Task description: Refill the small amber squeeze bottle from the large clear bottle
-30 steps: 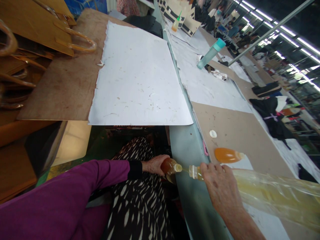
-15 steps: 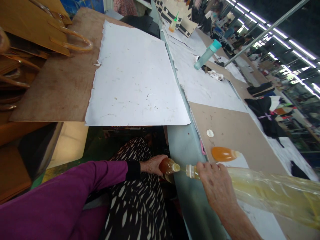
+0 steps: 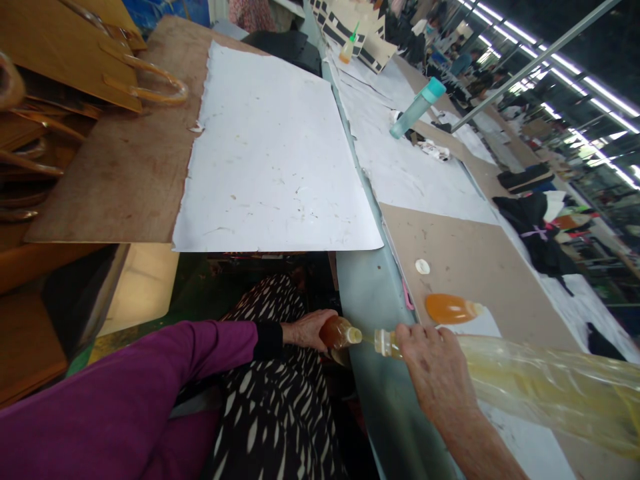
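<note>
My left hand [image 3: 311,330] is wrapped round a small amber bottle [image 3: 339,332], held above my lap with its open mouth toward the right. My right hand [image 3: 434,357] grips the neck of a large clear plastic bottle [image 3: 545,383] holding pale yellow liquid. The big bottle lies tilted, nearly flat, its mouth pointing left. A thin yellowish stream runs across the short gap between the two mouths, which do not touch. Just beyond my right hand, a second small bottle [image 3: 450,308] with orange liquid lies on its side on the cardboard.
White paper [image 3: 280,153] covers the board before me. Brown bags with handles [image 3: 155,90] are piled at the left. A teal bottle [image 3: 417,110], a pink-handled tool [image 3: 407,295] and a white round piece [image 3: 423,267] lie on the right bench. People work farther back.
Both hands keep their grips and the stream still runs between the mouths. The whole view has shifted very slightly; nothing else visibly differs.
</note>
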A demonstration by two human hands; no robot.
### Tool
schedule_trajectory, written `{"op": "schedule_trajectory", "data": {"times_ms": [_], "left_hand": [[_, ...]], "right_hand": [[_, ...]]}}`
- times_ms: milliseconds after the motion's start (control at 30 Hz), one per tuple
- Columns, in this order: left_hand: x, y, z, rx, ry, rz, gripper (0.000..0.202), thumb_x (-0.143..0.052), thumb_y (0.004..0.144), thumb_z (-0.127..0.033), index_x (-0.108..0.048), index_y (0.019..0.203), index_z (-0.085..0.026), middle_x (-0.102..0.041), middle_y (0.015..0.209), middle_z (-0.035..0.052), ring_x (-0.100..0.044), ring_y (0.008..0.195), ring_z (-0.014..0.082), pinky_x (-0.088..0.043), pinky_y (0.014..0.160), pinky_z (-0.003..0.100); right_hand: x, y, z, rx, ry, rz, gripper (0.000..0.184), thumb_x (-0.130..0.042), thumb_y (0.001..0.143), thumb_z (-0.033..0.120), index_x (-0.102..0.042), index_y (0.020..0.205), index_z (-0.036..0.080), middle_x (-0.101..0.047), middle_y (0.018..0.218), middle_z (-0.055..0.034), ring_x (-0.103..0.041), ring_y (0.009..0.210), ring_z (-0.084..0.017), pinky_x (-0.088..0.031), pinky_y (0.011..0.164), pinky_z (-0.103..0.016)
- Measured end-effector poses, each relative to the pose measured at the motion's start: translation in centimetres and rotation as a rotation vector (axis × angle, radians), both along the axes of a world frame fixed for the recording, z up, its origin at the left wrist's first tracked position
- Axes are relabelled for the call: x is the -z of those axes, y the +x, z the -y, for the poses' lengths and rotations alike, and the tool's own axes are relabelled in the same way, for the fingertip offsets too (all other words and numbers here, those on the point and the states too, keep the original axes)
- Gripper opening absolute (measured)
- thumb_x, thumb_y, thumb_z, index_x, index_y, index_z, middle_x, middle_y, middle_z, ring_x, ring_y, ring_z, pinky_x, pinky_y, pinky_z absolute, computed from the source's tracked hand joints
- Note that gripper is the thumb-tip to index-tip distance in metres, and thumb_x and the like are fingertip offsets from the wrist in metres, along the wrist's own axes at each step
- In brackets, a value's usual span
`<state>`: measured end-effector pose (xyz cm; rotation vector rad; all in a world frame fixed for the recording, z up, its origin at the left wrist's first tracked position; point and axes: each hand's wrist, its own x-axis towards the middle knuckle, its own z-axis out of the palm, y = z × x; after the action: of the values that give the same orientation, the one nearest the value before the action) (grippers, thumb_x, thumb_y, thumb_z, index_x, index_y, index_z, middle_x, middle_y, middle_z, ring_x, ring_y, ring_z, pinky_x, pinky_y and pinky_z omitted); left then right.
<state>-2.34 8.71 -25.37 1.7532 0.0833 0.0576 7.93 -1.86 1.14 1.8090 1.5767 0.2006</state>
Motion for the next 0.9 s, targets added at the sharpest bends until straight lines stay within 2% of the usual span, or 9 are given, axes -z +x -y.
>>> {"op": "schedule_trajectory", "data": {"times_ms": [500, 900], "left_hand": [[-0.07, 0.02, -0.04, 0.002, -0.005, 0.002, 0.081, -0.081, 0.05, -0.03, -0.042, 0.121, -0.021, -0.053, 0.112, 0.0062, -0.054, 0.101, 0.0262, -0.044, 0.086, 0.035], [0.02, 0.07, -0.13, 0.005, -0.022, -0.012, 0.083, -0.082, 0.049, -0.03, -0.042, 0.121, -0.022, -0.052, 0.114, 0.0056, -0.053, 0.103, 0.0272, -0.044, 0.088, 0.036]], "right_hand": [[-0.35, -0.73, -0.63, 0.045, -0.023, 0.028, 0.025, -0.043, 0.075, -0.003, -0.057, 0.081, 0.016, -0.054, 0.069, -0.0065, -0.053, 0.07, -0.028, -0.031, 0.065, -0.039], [-0.3, -0.69, -0.94, -0.004, -0.006, 0.026, 0.025, -0.046, 0.068, -0.005, -0.055, 0.077, 0.016, -0.052, 0.067, -0.0068, -0.053, 0.069, -0.029, -0.033, 0.064, -0.039]]}}
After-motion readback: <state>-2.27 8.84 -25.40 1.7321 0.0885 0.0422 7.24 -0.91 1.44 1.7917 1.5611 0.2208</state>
